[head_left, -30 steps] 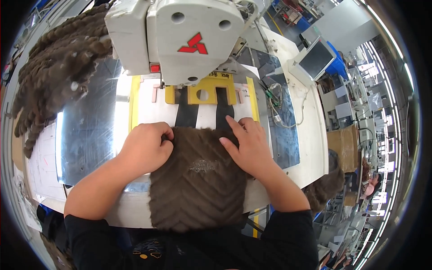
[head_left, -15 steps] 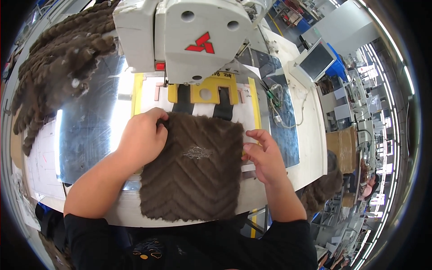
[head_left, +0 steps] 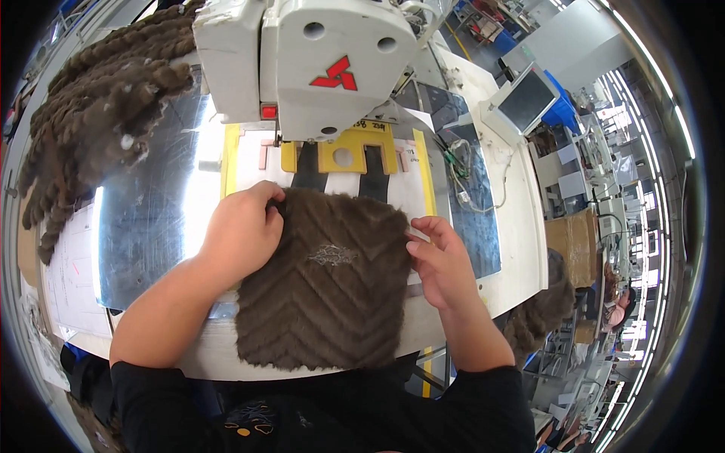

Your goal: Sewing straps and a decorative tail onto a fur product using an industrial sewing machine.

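A brown fur panel (head_left: 325, 302) with a chevron pattern lies on the worktable, with a patch of pale, tangled threads near its middle. My left hand (head_left: 245, 230) is closed on its upper left corner, thumb and fingers pinched on the edge. At the upper right edge is my right hand (head_left: 442, 260), its index finger and thumb apart and their tips against the fur. Just beyond the panel, two black straps (head_left: 374, 177) run from under a yellow plate (head_left: 340, 155) with a round hole. Above them looms the white head of a sewing machine (head_left: 340, 75).
A heap of brown fur (head_left: 106, 113) covers the far left of the table. To the right, a control screen (head_left: 525, 102) stands beside loose cables (head_left: 468, 181). Shiny metal plates (head_left: 147, 226) flank the work area. More fur (head_left: 540, 309) and a cardboard box (head_left: 572, 245) are beyond the right edge.
My right hand has shifted slightly left, bringing its fingertips to the panel's edge. My left hand keeps its pinch on the corner. The whole view has shifted a little.
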`<state>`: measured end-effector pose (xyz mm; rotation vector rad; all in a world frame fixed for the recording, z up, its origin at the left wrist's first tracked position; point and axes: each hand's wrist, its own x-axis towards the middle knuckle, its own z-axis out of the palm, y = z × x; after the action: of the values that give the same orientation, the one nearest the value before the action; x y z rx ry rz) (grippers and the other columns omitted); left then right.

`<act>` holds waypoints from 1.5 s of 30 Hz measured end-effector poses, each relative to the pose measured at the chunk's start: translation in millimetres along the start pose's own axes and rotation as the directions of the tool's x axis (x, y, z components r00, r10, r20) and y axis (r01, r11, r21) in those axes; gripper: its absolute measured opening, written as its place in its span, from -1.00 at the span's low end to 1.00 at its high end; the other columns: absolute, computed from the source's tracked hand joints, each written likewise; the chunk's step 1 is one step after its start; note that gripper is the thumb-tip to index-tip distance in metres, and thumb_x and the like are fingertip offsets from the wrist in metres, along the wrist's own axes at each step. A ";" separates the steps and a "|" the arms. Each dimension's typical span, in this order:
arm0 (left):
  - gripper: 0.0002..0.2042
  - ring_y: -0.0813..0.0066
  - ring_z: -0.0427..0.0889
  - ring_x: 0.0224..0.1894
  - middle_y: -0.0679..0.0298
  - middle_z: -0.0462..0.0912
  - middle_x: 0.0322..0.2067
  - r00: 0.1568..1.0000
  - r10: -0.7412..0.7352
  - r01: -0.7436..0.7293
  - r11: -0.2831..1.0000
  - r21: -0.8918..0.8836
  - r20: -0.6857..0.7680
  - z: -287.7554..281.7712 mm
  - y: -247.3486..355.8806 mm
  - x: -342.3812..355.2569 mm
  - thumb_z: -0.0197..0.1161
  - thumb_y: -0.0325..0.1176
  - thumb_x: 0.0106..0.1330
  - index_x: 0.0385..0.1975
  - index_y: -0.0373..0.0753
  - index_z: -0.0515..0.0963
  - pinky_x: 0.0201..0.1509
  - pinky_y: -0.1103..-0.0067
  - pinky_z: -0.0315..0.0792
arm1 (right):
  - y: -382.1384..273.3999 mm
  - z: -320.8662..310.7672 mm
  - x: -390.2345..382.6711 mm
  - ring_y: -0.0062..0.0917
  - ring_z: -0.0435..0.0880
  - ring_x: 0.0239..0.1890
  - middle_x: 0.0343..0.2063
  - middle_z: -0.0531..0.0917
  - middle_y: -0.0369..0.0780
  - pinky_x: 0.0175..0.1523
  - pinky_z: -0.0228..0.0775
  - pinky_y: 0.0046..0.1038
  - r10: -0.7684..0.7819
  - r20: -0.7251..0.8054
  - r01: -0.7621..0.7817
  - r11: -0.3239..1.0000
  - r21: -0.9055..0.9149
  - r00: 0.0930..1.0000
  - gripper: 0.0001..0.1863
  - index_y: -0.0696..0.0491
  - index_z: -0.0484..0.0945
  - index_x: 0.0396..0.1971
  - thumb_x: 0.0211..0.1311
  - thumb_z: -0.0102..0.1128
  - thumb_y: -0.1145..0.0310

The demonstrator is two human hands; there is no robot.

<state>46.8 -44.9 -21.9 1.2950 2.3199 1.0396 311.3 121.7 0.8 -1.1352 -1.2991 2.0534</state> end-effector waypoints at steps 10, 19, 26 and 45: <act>-0.80 -0.17 0.68 -0.20 -0.12 0.70 -0.31 0.999 0.000 0.001 0.999 -0.038 0.038 -3.8 8.2 0.7 0.18 -0.44 0.34 -0.09 -0.33 0.59 -0.05 0.13 0.53 | 8.1 -8.3 -8.4 -0.74 0.44 -0.54 -0.42 0.56 -0.33 -0.42 0.30 -0.57 -0.081 0.082 0.115 0.692 -0.712 0.993 -0.49 0.16 0.48 0.24 0.28 0.32 0.50; -0.76 -0.12 0.69 -0.17 -0.10 0.71 -0.25 0.997 0.044 -0.042 0.998 0.041 -0.059 7.3 -4.2 6.7 0.26 -0.44 0.36 -0.02 -0.34 0.56 -0.05 0.22 0.54 | -12.3 1.5 49.5 -0.41 0.52 -0.54 -0.57 0.50 -0.18 -0.31 0.39 -0.37 -0.303 0.180 0.289 0.364 -0.885 0.936 -0.51 0.10 0.58 0.21 0.27 0.31 0.35; -0.72 -0.11 0.70 -0.26 -0.10 0.70 -0.32 0.997 -0.026 0.027 1.000 0.016 -0.076 -0.7 3.0 10.9 0.27 -0.40 0.39 0.05 -0.34 0.53 -0.14 0.21 0.55 | -29.9 15.4 64.2 -0.16 0.67 -0.38 -0.46 0.66 -0.04 -0.18 0.49 -0.23 -0.295 0.169 0.251 0.268 -0.930 0.940 -0.54 0.10 0.60 0.18 0.29 0.26 0.32; -0.58 -0.18 0.70 -0.23 -0.22 0.71 -0.28 1.000 -0.020 0.016 0.968 0.249 0.015 -0.5 4.8 46.0 0.20 -0.45 0.36 0.22 -0.42 0.52 -0.08 0.21 0.55 | -43.7 9.4 103.7 0.11 0.68 -0.14 -0.30 0.71 0.15 0.03 0.53 -0.02 -0.338 0.362 0.432 0.160 -0.887 0.869 -0.64 0.22 0.59 0.01 0.27 0.17 0.38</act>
<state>24.0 -5.4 -14.0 1.3607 2.5064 0.7452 243.6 212.2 0.4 -0.8893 -2.7145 0.7228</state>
